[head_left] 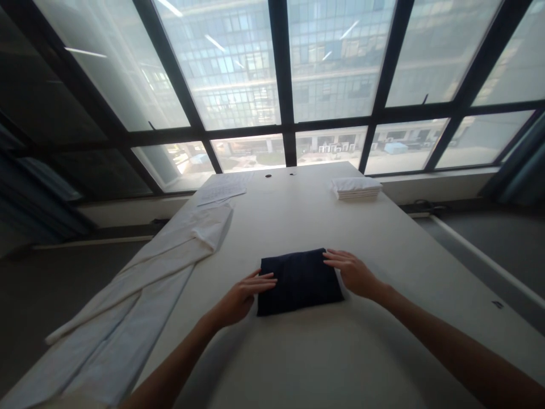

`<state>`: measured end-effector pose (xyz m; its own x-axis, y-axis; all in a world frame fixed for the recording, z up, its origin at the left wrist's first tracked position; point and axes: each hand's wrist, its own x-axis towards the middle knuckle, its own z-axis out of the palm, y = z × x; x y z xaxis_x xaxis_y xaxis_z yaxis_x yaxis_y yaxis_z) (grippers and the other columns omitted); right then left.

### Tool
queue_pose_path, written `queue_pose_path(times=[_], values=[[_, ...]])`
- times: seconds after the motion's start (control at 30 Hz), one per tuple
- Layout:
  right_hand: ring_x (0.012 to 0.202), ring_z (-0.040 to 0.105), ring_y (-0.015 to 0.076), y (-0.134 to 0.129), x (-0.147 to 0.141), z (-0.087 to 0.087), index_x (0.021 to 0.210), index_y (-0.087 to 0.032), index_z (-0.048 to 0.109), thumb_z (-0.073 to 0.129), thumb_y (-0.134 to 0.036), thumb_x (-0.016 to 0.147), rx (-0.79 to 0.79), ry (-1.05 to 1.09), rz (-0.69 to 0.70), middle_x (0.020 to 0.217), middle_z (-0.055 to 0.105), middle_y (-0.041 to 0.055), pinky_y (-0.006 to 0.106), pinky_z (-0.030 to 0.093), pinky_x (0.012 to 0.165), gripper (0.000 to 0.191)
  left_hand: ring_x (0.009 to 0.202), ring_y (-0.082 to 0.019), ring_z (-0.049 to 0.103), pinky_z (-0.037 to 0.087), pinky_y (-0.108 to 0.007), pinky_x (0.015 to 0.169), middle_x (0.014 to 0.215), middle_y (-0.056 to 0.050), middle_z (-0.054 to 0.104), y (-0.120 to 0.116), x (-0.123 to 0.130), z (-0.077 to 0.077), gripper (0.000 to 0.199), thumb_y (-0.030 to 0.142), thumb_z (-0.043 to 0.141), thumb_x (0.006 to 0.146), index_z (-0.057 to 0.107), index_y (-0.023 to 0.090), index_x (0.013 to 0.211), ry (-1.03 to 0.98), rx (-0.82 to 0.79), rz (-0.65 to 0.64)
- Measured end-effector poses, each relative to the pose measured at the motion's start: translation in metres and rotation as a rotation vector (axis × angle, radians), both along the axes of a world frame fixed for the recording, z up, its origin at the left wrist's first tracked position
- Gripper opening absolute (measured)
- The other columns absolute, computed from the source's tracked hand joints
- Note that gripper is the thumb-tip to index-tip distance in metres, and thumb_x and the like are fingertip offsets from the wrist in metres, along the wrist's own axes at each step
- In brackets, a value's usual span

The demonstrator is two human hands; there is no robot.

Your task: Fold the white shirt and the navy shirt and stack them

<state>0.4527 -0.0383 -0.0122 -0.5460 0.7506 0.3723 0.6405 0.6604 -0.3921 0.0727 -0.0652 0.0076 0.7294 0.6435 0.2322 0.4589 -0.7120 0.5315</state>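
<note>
A dark navy folded cloth [300, 282], roughly rectangular, lies flat on the white table [293, 358]. My left hand [244, 295] rests at its left edge, fingers stretched out over the fabric. At the upper right corner, my right hand [351, 271] touches the cloth with extended fingertips. Neither hand grips it. The fabric's exact kind of item cannot be told from its folds.
Long white garments [170, 255] lie along the table's left side, with printed paper sheets [223, 190] beyond them. A stack of folded white cloth [356, 188] sits at the far right. Large windows [332, 62] stand behind the table, and a curtain [522, 165] hangs at right.
</note>
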Motion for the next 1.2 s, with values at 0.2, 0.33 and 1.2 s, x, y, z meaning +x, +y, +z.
queue_pose_path(times=[0.2, 0.33, 1.2], values=[[0.15, 0.029, 0.0276, -0.019, -0.108, -0.006, 0.156, -0.013, 0.038, 0.042, -0.013, 0.091, -0.015, -0.033, -0.18, 0.16, 0.037, 0.0136, 0.048, 0.025, 0.122, 0.065, 0.148, -0.024, 0.034, 0.021, -0.048, 0.125, 0.156, -0.011, 0.045, 0.018, 0.085, -0.017, 0.058, 0.013, 0.045, 0.095, 0.043, 0.019, 0.153, 0.154, 0.204, 0.204], [0.152, 0.023, 0.0249, -0.007, -0.12, -0.019, 0.157, -0.008, 0.033, 0.034, -0.027, 0.1, -0.082, -0.13, -0.212, 0.162, 0.031, 0.0142, 0.047, 0.015, 0.124, 0.06, 0.152, -0.025, 0.025, 0.019, -0.048, 0.125, 0.161, -0.014, 0.034, 0.025, 0.106, -0.039, 0.058, 0.02, 0.04, 0.1, 0.033, 0.011, 0.157, 0.324, 0.261, 0.287], [0.112, 0.065, 0.0282, -0.028, 0.015, 0.006, 0.125, -0.016, 0.061, 0.076, -0.033, 0.076, -1.074, 0.756, -0.47, 0.131, 0.063, 0.0182, 0.038, 0.057, 0.082, 0.054, 0.12, -0.032, 0.063, 0.05, -0.042, 0.099, 0.134, -0.018, 0.064, -0.052, -0.013, 0.01, 0.062, 0.039, 0.086, 0.072, 0.066, 0.015, 0.125, -0.725, -1.102, 0.697]])
